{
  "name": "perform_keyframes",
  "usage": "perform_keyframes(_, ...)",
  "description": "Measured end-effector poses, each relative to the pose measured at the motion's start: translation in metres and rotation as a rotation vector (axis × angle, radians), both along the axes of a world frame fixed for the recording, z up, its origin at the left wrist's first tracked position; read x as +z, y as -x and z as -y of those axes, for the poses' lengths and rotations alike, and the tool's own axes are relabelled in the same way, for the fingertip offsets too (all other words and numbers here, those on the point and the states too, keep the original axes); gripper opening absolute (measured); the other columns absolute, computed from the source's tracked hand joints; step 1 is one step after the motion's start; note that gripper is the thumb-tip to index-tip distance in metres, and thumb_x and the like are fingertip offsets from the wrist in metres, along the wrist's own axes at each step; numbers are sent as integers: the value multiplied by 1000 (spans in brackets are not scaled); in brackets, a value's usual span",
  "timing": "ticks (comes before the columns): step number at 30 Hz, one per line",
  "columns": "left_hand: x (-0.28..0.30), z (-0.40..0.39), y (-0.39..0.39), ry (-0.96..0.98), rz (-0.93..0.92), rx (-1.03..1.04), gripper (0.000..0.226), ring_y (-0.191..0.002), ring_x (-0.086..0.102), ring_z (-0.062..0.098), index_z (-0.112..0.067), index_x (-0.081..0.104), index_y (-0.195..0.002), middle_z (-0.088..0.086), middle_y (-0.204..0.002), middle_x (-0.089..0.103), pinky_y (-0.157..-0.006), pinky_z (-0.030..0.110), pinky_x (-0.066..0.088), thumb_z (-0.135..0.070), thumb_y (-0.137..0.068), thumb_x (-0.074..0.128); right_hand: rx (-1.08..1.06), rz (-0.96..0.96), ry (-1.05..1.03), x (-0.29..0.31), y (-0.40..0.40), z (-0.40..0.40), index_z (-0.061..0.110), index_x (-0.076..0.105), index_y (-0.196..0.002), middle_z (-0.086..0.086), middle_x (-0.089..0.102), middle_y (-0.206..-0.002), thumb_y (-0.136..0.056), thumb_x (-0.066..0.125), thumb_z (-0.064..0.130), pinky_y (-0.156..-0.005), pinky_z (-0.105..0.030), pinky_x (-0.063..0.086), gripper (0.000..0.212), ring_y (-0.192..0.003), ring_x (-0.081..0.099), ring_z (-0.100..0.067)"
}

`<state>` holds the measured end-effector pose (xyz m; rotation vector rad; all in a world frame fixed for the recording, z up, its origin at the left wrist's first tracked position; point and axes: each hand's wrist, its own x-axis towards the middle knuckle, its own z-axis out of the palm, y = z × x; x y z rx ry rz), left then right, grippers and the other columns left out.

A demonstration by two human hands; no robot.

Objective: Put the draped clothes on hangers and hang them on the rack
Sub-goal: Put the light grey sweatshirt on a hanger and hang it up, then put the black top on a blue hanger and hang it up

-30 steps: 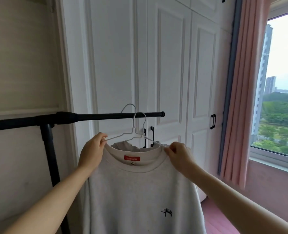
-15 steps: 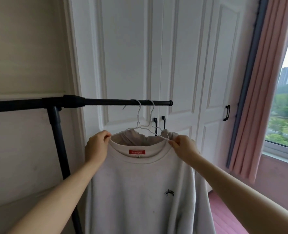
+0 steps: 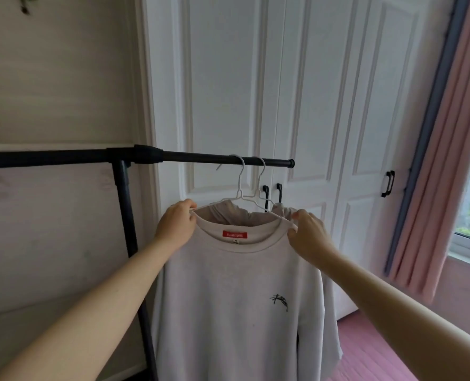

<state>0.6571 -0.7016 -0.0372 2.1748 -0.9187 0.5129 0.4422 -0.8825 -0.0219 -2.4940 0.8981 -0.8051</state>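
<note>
Item: pale grey sweatshirt (image 3: 236, 306), centre frame, on a white wire hanger (image 3: 240, 185) hooked over the black rack bar (image 3: 206, 158); second hanger (image 3: 261, 182) with beige garment (image 3: 228, 215) just behind. Left hand (image 3: 176, 225) pinches the collar's left shoulder; right hand (image 3: 308, 235) pinches its right. White wardrobe doors (image 3: 310, 92) behind, pink curtain (image 3: 442, 166) at right edge.

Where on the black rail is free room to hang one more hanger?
Free: the rail between its thick joint and the two white hanger hooks. Crowded: from the hooks to the end cap.
</note>
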Motion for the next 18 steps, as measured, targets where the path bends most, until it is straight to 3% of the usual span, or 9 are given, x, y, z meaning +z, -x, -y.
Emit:
perform_keyframes(5, 9, -29, 37, -70, -13, -27, 39, -121, 50, 24, -12, 49, -132, 7, -135, 53, -94, 31, 41, -11, -93, 48, 99, 8, 32, 7, 19, -30, 8, 48, -126, -10, 54, -129, -89, 47, 11, -81, -28, 35, 37, -119, 50, -29)
perform_keyframes(10, 16, -69, 86, -98, 9, -38, 41, -120, 51, 21, -16, 48, -133, 4, -135, 53, -95, 35, 45, -13, -92, 48, 189, 2, 88, 8, 42, -67, 12, 50, -128, -7, 56, -130, -91, 50, 18, -96, -36, 44, 38, -118, 54, -28)
perform_keyframes(13, 14, -105, 116, -100, 36, -32, 39, -121, 51, 19, -15, 50, -131, 3, -134, 54, -96, 31, 43, -13, -93, 49, 229, 2, 51, 5, 54, -97, 9, 54, -125, -6, 61, -125, -92, 50, 19, -90, -28, 41, 34, -117, 54, -25)
perform_keyframes(18, 10, -177, 148, -105, 85, 38, 30, -110, 56, 18, -17, 54, -123, -1, -123, 61, -85, 28, 44, -15, -93, 50, 379, -22, -24, -4, 63, -154, 8, 56, -122, -6, 63, -122, -93, 49, 22, -82, -25, 39, 33, -112, 57, -26)
